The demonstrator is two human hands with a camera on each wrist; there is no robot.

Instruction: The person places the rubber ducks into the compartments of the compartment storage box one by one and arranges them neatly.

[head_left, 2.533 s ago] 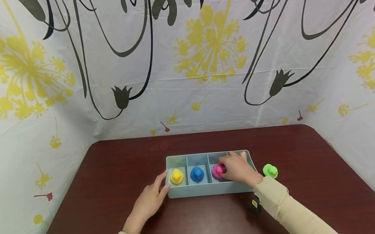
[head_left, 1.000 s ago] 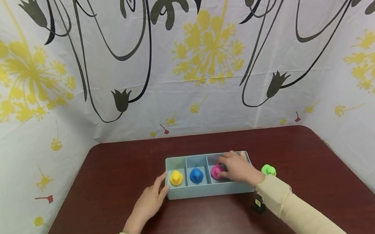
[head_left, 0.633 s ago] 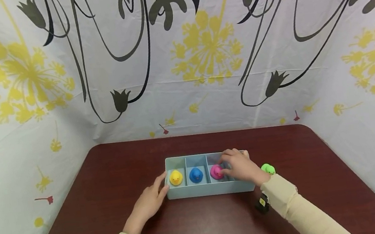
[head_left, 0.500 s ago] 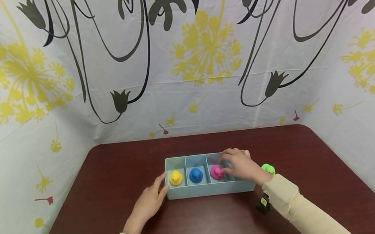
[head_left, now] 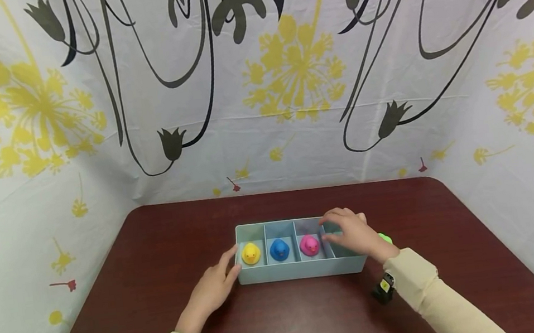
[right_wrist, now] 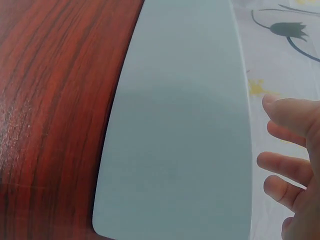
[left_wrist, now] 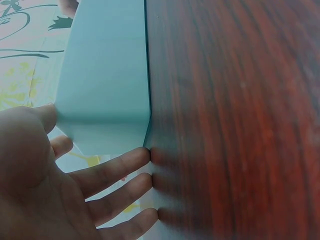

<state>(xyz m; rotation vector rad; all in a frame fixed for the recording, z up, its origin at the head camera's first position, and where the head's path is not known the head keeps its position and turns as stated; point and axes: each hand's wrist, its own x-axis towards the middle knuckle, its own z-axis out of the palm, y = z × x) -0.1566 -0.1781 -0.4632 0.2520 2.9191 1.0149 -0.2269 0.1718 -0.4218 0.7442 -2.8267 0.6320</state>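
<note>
A pale blue-green divided box [head_left: 301,270] lies on the table. From left to right its compartments hold a yellow toy duck [head_left: 251,254], a blue toy duck [head_left: 279,250] and a pink toy duck [head_left: 309,245]. My left hand [head_left: 210,287] touches the box's left end; in the left wrist view its thumb and fingers spread round the corner of the box [left_wrist: 102,75]. My right hand [head_left: 354,232] hovers over the rightmost compartment, fingers relaxed and holding nothing. The right wrist view shows that hand [right_wrist: 295,155] just beyond the box's rim.
A green toy duck [head_left: 385,238], mostly hidden behind my right wrist, stands on the table right of the box. The dark red-brown table [head_left: 179,228] has rounded far corners. A floral cloth [head_left: 257,89] hangs behind and along both sides.
My right hand has let go of the pink duck and moved right, away from it. The pink duck stays in the third compartment. My left hand keeps its place at the box's end.
</note>
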